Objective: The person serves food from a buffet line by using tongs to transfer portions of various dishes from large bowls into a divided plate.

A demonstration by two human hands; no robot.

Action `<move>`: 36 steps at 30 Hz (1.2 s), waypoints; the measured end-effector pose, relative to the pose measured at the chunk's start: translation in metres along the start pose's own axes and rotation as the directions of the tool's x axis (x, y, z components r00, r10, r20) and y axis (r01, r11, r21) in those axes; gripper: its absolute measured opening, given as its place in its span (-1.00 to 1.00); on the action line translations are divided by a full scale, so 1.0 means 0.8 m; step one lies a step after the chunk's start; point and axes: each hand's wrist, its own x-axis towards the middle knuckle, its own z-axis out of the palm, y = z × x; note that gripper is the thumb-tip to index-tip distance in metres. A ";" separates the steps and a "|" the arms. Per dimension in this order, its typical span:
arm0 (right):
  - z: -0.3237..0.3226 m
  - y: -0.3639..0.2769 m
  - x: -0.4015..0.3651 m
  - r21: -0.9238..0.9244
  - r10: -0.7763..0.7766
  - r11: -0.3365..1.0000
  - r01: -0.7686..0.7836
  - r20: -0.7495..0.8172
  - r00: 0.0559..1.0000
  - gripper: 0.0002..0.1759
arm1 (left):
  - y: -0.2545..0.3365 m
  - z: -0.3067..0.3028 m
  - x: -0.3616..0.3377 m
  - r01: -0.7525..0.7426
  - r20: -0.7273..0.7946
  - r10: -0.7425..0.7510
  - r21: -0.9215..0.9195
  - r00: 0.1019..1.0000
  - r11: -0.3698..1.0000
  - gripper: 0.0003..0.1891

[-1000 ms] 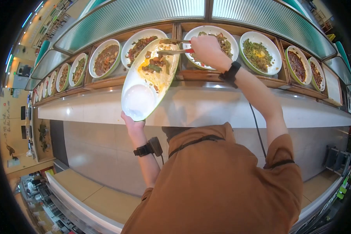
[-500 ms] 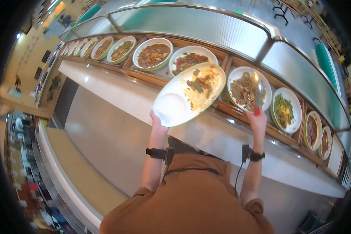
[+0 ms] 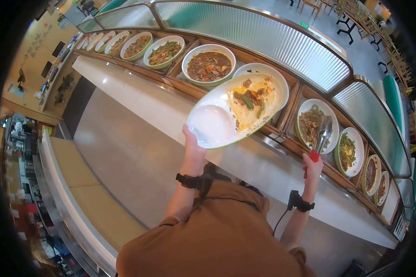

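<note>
Left hand [image 3: 192, 150] closed on an oval plate [image 3: 211, 123], right hand [image 3: 312, 170] gripped around tongs [image 3: 322, 134].
The plate is held by its near rim above the counter [image 3: 138, 99]; the red-handled tongs are pointed into a serving dish [image 3: 315, 101] of stir-fry.

1. The left hand [image 3: 192, 148] grips the near rim of an oval plate [image 3: 211, 123], which is tilted above the white counter [image 3: 134, 104].
2. The plate's near half is bare. Its far half bears yellow sauce [image 3: 249, 113] with brown and green pieces.
3. Right of the plate, the right hand [image 3: 312, 168] clasps the red end of metal tongs [image 3: 323, 131].
4. The tongs' tips lie over a white dish [image 3: 316, 101] of greens.
5. Beyond the plate's left side sits a bowl of brown stew [image 3: 209, 65].
</note>
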 end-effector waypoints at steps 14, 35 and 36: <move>0.206 -0.083 -0.041 -0.042 -0.123 0.991 0.125 0.034 0.992 -0.75 | 0.157 -0.070 0.098 -0.166 0.073 0.156 0.160 0.985 0.973 -0.34; 0.183 -0.127 0.027 -0.625 -0.125 0.754 0.202 0.166 0.978 -0.67 | 0.189 -0.081 0.174 0.142 -0.005 -0.142 0.021 0.990 0.990 -0.42; 0.175 -0.137 0.034 -0.776 -0.246 0.548 0.313 0.208 0.947 -0.63 | 0.189 -0.085 0.178 0.160 -0.003 -0.159 0.006 0.987 0.987 -0.44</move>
